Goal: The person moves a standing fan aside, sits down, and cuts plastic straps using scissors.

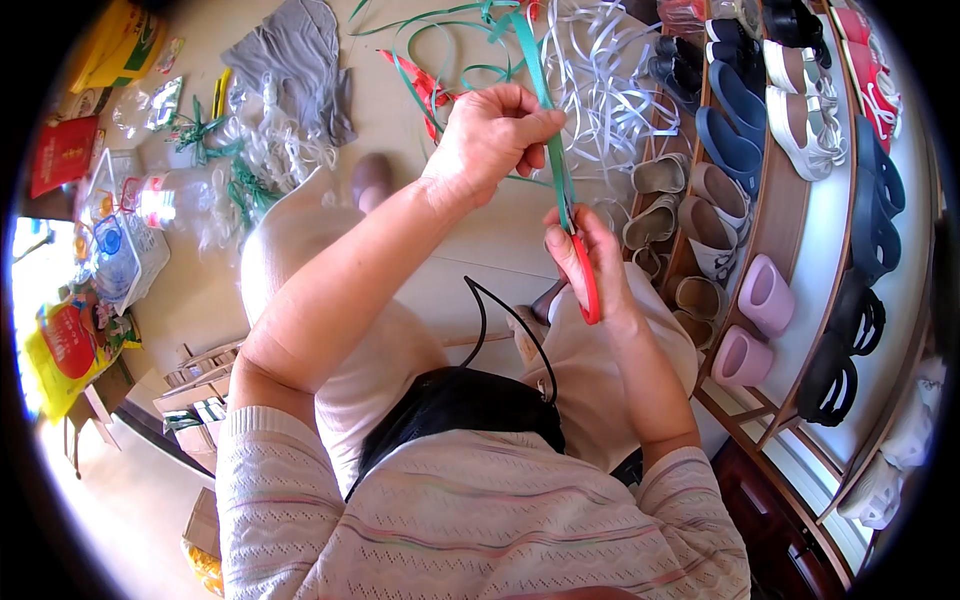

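Note:
My left hand [493, 140] pinches a flat green strap [532, 62] between thumb and fingers, above my lap. In my right hand [597, 262] are scissors with red handles [586, 280]. The scissor blades point away from me and lie along the strap just beyond my right fingers; whether they cut into it is too small to tell. The strap's far part runs up to the top edge of the view, near loose green strips [448, 22] on the floor. A red strip [425, 88] lies left of my left hand.
Tangled white-blue strips [600, 85] lie on the floor beyond my hands. A shoe rack [790, 215] with shoes and slippers stands at the right. At the left are a grey cloth [290, 65], a clear plastic bottle [170, 198], a white basket [145, 262] and cardboard [210, 385].

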Tool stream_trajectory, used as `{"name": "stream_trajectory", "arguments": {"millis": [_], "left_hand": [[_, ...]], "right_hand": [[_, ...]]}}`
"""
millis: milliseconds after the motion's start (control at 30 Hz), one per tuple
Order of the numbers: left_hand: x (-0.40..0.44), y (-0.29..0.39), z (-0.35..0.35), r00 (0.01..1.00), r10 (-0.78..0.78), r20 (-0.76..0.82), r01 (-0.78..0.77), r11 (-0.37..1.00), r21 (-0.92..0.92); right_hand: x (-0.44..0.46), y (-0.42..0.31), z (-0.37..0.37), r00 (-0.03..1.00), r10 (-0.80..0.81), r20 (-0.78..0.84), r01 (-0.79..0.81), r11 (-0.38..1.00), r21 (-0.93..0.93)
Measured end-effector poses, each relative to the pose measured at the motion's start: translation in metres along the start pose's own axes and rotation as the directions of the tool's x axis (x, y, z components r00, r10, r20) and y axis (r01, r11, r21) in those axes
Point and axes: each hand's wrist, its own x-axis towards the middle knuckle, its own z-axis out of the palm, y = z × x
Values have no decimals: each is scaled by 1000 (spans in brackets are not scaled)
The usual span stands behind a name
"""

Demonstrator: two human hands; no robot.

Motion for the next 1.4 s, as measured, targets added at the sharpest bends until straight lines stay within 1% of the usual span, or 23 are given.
{"name": "stream_trajectory", "arguments": {"millis": [67, 167, 267, 467, 567, 600, 700, 767, 867, 967, 1067, 1167, 1267, 1333, 1400], "left_hand": [[0, -2, 0, 1000, -10, 2, 10, 1000, 2], [0, -2, 0, 1000, 3, 7, -2, 1000, -24], [-1, -1, 1, 1000, 4, 1, -4, 1000, -14], [-2, 2, 0, 999, -35, 8, 35, 999, 2], [2, 10, -6, 1000, -10, -5, 9, 998, -68], [4, 11, -7, 1000, -6, -13, 5, 999, -42], [5, 5, -8, 999, 34, 27, -33, 999, -31], [0, 2, -3, 1000, 14, 23, -14, 1000, -13], [0, -2, -1, 1000, 2, 21, -2, 1000, -7], [1, -2, -2, 1000, -8, 19, 8, 1000, -17], [3, 2, -4, 1000, -14, 8, 15, 998, -61], [8, 5, -8, 1000, 2, -7, -2, 997, -75], [5, 0, -5, 1000, -7, 17, 8, 999, -53], [-1, -3, 0, 999, -32, 32, 34, 998, -57], [0, -4, -1, 999, -25, 28, 27, 998, -60]], "right_hand": [[1, 3, 0, 1000, -27, -6, 27, 999, -27], [-1, 4, 2, 999, -7, -49, 5, 999, -44], [-1, 7, 4, 996, -42, -78, 38, 998, -58], [-2, 8, 5, 998, -12, -69, 10, 1000, -20], [-2, 6, 3, 998, -18, -57, 14, 997, -81], [-2, 7, 4, 998, -20, -56, 16, 997, -73], [-2, 9, 3, 998, -34, -53, 32, 999, -43], [0, 9, 2, 997, -57, -53, 56, 998, -17], [0, 8, 1, 998, -32, -49, 29, 999, -45], [-1, 10, 1, 996, -27, -79, 20, 996, -84], [-1, 6, 5, 993, -58, -100, 50, 995, -87], [-3, 7, 6, 998, -16, -61, 11, 996, -88], [-1, 11, 4, 996, -51, -68, 47, 997, -58], [0, 8, 4, 996, -63, -65, 58, 995, -78], [0, 5, 3, 996, -55, -65, 49, 995, -90]]}}
